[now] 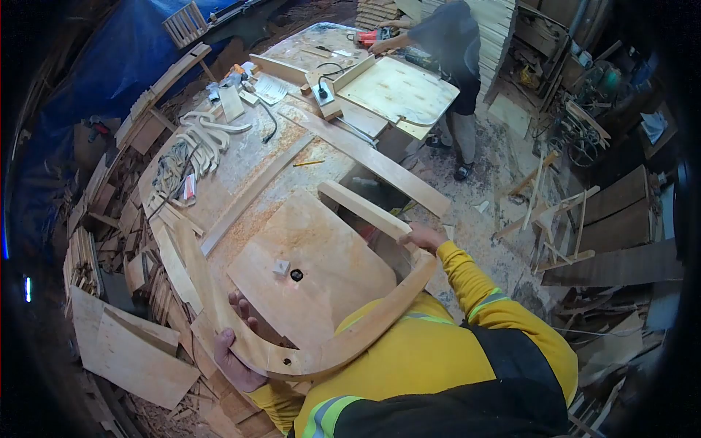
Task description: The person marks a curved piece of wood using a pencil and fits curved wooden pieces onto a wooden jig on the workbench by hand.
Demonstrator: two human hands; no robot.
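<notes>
A large curved wooden frame (365, 342) lies across the front of my body, with a dark hole near its lower bend. My left hand (242, 350) grips the frame's left bend, thumb on one side and fingers on the other. At the frame's right end, my right hand (423, 239) is closed around the wood, where a straight wooden piece (363, 209) also reaches my fingers. Between the hands is a flat wooden panel (314, 248) with a round dark hole and a small pale block (281, 268) beside it.
A co-worker (453, 58) stands across the workbench (241, 168) with a red power tool (374, 36). Long boards (372, 157), a pencil (309, 163), curved wooden pieces (208, 139) and a power strip (323, 91) lie there. Wood scraps (146, 270) are heaped at left.
</notes>
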